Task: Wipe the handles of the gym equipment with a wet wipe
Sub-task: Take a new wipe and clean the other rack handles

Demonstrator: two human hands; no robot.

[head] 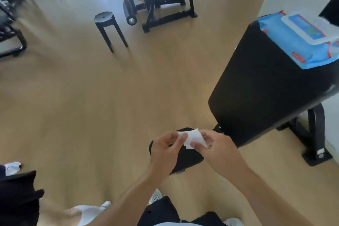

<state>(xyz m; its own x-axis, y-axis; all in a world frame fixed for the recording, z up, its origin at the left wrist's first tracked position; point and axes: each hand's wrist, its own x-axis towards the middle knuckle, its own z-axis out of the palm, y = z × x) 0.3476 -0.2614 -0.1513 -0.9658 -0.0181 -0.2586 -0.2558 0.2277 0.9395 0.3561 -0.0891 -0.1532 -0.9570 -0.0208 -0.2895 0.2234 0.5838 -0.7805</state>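
The far gym machines (161, 0) are blurred, and no handle is plainly made out. Both grips are pinched closed on a small white wet wipe (193, 138): the left hand (165, 150) at its left edge, the right hand (218, 150) at its right, above a black padded bench (266, 86). A blue wipes pack (300, 42) lies on the bench's pad. A black stool (108, 25) stands well apart.

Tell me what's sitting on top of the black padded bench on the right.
A blue wet-wipe pack lies flat on the upper end of the black padded bench, its white flip lid closed. The lid hides the wipes inside, and the frame edge cuts off the pack's far corner.
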